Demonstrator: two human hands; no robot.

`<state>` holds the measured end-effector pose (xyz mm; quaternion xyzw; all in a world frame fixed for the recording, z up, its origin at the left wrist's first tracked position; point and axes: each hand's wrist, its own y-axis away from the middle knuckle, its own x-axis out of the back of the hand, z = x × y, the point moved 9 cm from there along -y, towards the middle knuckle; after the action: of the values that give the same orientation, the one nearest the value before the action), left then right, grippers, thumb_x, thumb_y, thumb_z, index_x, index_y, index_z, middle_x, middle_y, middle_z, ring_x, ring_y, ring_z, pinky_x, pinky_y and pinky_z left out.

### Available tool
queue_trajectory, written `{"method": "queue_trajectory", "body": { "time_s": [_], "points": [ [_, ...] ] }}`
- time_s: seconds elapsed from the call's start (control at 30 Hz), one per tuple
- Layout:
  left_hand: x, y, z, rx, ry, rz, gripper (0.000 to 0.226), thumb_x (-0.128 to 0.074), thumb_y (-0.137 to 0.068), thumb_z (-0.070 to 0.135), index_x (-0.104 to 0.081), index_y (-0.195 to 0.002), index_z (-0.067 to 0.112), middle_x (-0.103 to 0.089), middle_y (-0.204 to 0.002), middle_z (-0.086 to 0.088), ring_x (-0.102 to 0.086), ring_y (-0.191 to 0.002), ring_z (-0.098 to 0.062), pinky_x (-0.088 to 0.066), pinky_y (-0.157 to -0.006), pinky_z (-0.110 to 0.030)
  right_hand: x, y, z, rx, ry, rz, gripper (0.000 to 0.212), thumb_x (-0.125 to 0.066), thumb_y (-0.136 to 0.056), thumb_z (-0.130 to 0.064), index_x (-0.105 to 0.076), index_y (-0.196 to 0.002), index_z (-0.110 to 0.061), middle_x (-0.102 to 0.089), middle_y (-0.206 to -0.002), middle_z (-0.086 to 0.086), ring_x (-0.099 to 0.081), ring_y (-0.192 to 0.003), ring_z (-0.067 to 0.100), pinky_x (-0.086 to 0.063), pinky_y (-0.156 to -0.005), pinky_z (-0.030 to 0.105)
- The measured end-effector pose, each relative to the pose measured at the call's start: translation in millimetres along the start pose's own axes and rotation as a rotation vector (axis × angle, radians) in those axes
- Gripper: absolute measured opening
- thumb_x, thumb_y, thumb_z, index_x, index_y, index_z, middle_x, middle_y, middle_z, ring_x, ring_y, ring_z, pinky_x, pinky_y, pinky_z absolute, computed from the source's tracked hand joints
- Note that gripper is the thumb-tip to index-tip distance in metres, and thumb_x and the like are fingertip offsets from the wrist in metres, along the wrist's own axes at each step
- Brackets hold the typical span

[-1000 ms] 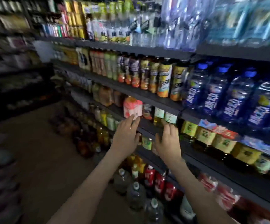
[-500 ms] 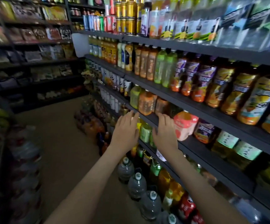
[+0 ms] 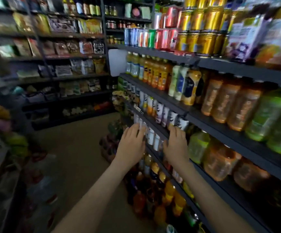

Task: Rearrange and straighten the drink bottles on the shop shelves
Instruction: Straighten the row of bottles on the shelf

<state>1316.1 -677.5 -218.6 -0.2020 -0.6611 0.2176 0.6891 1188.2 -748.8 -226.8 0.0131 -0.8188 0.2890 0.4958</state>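
Gold cans (image 3: 202, 31), orange bottles (image 3: 227, 101), green bottles (image 3: 269, 115), dark shelves (image 3: 220, 125).

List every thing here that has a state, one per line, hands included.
left hand: open, fingers straight, holding nothing.
right hand: open, fingers straight, holding nothing.
small white bottles: standing in a row between the hands.
gold cans: stacked two high.
orange bottles: standing side by side.
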Motion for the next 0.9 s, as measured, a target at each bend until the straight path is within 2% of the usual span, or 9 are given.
{"method": "queue_trajectory", "body": {
  "time_s": [0.17, 0.3, 0.53, 0.7, 0.77, 0.83, 0.9],
  "points": [
    [-40.9, -83.8, -122.5, -0.065, -0.016, -0.015, 0.054, -0.07, -0.078, 0.015, -0.055, -0.128, 0.001, -0.059, -0.124, -0.019, -0.058, -0.114, -0.032, -0.046, -0.098, -0.043, -76.6, -109.9, -49.3, -0.053, -0.003, 0.067, 0.056, -0.054, -0.092, -0.016, -0.031, -0.143, -0.006, -0.04, -0.138, 0.01, -0.034, -0.13, 0.026, -0.033, -0.109, 0.037],
    [-67.6, -157.0, -192.8, -0.129, 0.02, -0.023, 0.06, -0.076, -0.072, 0.014, -0.055, -0.127, 0.001, -0.059, -0.124, -0.02, -0.059, -0.113, -0.033, -0.046, -0.097, -0.044, -114.1, -186.0, -76.5, -0.107, -0.026, 0.136, 0.057, -0.057, -0.088, -0.01, -0.034, -0.14, -0.005, -0.045, -0.13, 0.011, -0.038, -0.124, 0.026, -0.034, -0.105, 0.035],
    [-145.1, -277.9, -251.0, -0.237, 0.146, -0.037, 0.061, -0.075, -0.072, 0.014, -0.053, -0.128, 0.002, -0.057, -0.125, -0.019, -0.057, -0.115, -0.034, -0.046, -0.096, -0.045, -161.0, -299.0, -59.4, -0.237, 0.009, 0.282, 0.059, -0.063, -0.085, -0.007, -0.037, -0.137, 0.003, -0.047, -0.128, 0.019, -0.042, -0.12, 0.034, -0.034, -0.104, 0.04],
    [-219.8, -353.1, -279.3, -0.304, 0.173, -0.062, 0.063, -0.076, -0.073, 0.016, -0.051, -0.13, 0.001, -0.056, -0.128, -0.021, -0.055, -0.118, -0.035, -0.044, -0.098, -0.047, -206.9, -377.7, -31.5, -0.31, 0.017, 0.349, 0.06, -0.062, -0.085, -0.009, -0.035, -0.138, 0.002, -0.045, -0.127, 0.019, -0.04, -0.118, 0.034, -0.034, -0.102, 0.04],
    [-242.8, -384.7, -288.2, -0.329, 0.166, -0.121, 0.062, -0.066, -0.084, 0.02, -0.043, -0.138, 0.003, -0.046, -0.139, -0.021, -0.045, -0.128, -0.035, -0.035, -0.107, -0.046, -213.5, -404.6, -22.5, -0.337, 0.011, 0.417, 0.058, -0.064, -0.084, -0.008, -0.038, -0.135, 0.003, -0.046, -0.122, 0.02, -0.041, -0.115, 0.035, -0.038, -0.099, 0.042],
    [-263.0, -411.8, -292.0, -0.352, 0.158, -0.18, 0.059, -0.045, -0.096, 0.026, -0.023, -0.148, 0.009, -0.024, -0.153, -0.015, -0.023, -0.142, -0.029, -0.018, -0.116, -0.041, -213.2, -421.6, -11.4, -0.386, 0.039, 0.506, 0.054, -0.066, -0.083, -0.006, -0.042, -0.13, 0.007, -0.048, -0.116, 0.022, -0.044, -0.109, 0.037, -0.041, -0.095, 0.045],
    [-275.3, -435.8, -288.0, -0.382, 0.198, -0.164, 0.059, -0.039, -0.098, 0.027, -0.015, -0.15, 0.011, -0.017, -0.156, -0.013, -0.016, -0.144, -0.027, -0.011, -0.117, -0.039, -206.8, -431.4, 5.9, -0.489, 0.034, 0.592, 0.053, -0.067, -0.083, -0.008, -0.042, -0.127, 0.009, -0.048, -0.115, 0.024, -0.043, -0.107, 0.04, -0.04, -0.094, 0.047]
  ]
}}
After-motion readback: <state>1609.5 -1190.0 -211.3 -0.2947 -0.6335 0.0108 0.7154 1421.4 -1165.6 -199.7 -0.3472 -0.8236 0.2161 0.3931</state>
